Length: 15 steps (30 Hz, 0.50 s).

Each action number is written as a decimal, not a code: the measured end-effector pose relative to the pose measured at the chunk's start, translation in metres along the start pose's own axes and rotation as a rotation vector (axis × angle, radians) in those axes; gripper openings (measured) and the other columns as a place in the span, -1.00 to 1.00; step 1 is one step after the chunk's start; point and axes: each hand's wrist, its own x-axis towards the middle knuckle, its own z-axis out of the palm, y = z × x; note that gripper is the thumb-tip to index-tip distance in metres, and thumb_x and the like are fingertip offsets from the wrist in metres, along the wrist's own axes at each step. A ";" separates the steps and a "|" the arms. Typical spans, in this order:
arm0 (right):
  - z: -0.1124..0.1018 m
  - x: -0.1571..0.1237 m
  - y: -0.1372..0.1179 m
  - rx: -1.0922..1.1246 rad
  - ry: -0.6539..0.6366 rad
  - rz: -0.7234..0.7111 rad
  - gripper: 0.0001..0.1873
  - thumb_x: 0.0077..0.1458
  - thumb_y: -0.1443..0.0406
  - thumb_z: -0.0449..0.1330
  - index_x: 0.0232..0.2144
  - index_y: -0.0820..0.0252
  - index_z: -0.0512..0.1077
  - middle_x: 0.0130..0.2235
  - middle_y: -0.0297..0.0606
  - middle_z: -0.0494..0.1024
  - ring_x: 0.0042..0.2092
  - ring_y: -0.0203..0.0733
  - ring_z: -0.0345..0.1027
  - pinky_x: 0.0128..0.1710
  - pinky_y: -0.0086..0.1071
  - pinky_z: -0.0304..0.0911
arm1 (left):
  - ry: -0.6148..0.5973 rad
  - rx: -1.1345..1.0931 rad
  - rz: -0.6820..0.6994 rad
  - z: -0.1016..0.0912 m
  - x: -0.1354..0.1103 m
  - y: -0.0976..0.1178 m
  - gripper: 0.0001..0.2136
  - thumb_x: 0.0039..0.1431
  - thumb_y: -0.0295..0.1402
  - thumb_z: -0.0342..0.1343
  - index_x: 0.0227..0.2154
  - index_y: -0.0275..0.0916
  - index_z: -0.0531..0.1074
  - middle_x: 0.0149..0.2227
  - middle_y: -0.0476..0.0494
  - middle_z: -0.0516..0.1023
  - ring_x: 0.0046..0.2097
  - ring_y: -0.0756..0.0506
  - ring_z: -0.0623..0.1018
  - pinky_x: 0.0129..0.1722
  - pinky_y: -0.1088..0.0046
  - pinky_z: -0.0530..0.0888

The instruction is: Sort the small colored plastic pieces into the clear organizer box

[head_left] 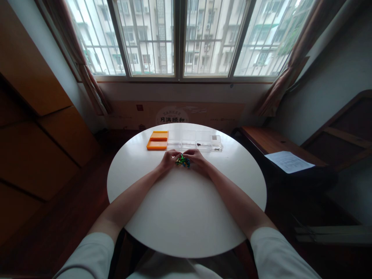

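Far desk [186, 217]: orange tray [157, 144] left, clear boxes [188, 136] right, dark bits [198, 144] inside. Nearer, coloured pieces [183, 161]; left hand [169, 158], right hand [196, 155] pinched above, hold unclear.

On the table [180, 217], small pieces [183, 161] lie between the left hand [169, 159] and the right hand [196, 156]. Behind them sits a tray [157, 144], with a row of boxes [189, 136] just to its right, perhaps touching. A cabinet [37, 155] stands left of the table; right of it, a paper [290, 162] lies on a bench [290, 143].
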 end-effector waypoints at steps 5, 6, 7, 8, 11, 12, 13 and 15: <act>0.000 -0.002 -0.002 0.006 0.003 0.011 -0.60 -0.30 0.08 0.34 -0.47 0.31 0.51 -0.46 -0.22 0.54 -0.43 -0.25 0.37 -0.39 -0.37 0.25 | 0.005 -0.013 0.005 -0.001 0.000 0.003 -0.84 0.10 -0.36 0.09 -0.36 -0.27 0.55 -0.46 -0.07 0.49 -0.42 0.02 0.43 -0.39 0.51 0.38; 0.000 -0.002 -0.002 0.008 0.004 0.010 -0.60 -0.30 0.09 0.34 -0.47 0.31 0.51 -0.46 -0.22 0.54 -0.43 -0.25 0.37 -0.39 -0.37 0.25 | 0.005 -0.015 0.005 -0.001 0.000 0.004 -0.84 0.10 -0.36 0.09 -0.36 -0.27 0.55 -0.46 -0.07 0.49 -0.42 0.02 0.43 -0.39 0.51 0.38; 0.000 -0.002 -0.002 0.009 0.005 0.007 -0.60 -0.30 0.09 0.34 -0.47 0.31 0.51 -0.46 -0.23 0.54 -0.43 -0.25 0.37 -0.39 -0.37 0.25 | 0.006 -0.017 0.005 -0.001 0.000 0.004 -0.84 0.10 -0.36 0.09 -0.36 -0.27 0.55 -0.46 -0.07 0.49 -0.42 0.02 0.43 -0.39 0.51 0.38; 0.000 -0.002 -0.002 0.010 0.005 0.004 -0.60 -0.31 0.09 0.34 -0.47 0.31 0.51 -0.46 -0.23 0.54 -0.43 -0.25 0.37 -0.39 -0.37 0.25 | 0.008 -0.018 0.004 -0.001 0.000 0.004 -0.85 0.09 -0.36 0.10 -0.36 -0.27 0.55 -0.46 -0.08 0.49 -0.42 0.02 0.44 -0.39 0.51 0.38; 0.000 -0.001 -0.002 0.009 0.006 0.002 -0.59 -0.31 0.07 0.34 -0.46 0.31 0.51 -0.46 -0.22 0.54 -0.42 -0.23 0.37 -0.39 -0.36 0.26 | 0.010 -0.015 0.001 -0.001 0.000 0.003 -0.84 0.09 -0.35 0.10 -0.36 -0.27 0.55 -0.45 -0.08 0.49 -0.41 0.02 0.44 -0.38 0.51 0.39; 0.000 -0.001 -0.002 0.008 0.004 0.003 -0.58 -0.32 0.07 0.34 -0.46 0.31 0.52 -0.46 -0.22 0.54 -0.42 -0.23 0.37 -0.38 -0.36 0.26 | 0.008 -0.011 0.002 0.000 0.000 0.003 -0.84 0.09 -0.35 0.10 -0.35 -0.27 0.55 -0.45 -0.08 0.49 -0.41 0.02 0.44 -0.38 0.51 0.39; 0.000 -0.001 -0.002 0.008 0.003 0.004 -0.58 -0.32 0.07 0.35 -0.46 0.31 0.52 -0.46 -0.21 0.54 -0.42 -0.23 0.37 -0.38 -0.35 0.26 | 0.007 -0.005 0.002 0.000 0.001 0.002 -0.84 0.10 -0.34 0.10 -0.35 -0.27 0.55 -0.45 -0.08 0.48 -0.41 0.02 0.44 -0.38 0.50 0.39; 0.000 -0.001 -0.002 0.014 0.000 0.009 -0.58 -0.33 0.08 0.35 -0.46 0.31 0.52 -0.46 -0.21 0.54 -0.42 -0.23 0.37 -0.38 -0.35 0.27 | 0.008 0.009 -0.002 0.000 0.001 0.001 -0.84 0.10 -0.34 0.10 -0.35 -0.26 0.55 -0.45 -0.08 0.48 -0.41 0.02 0.44 -0.38 0.50 0.39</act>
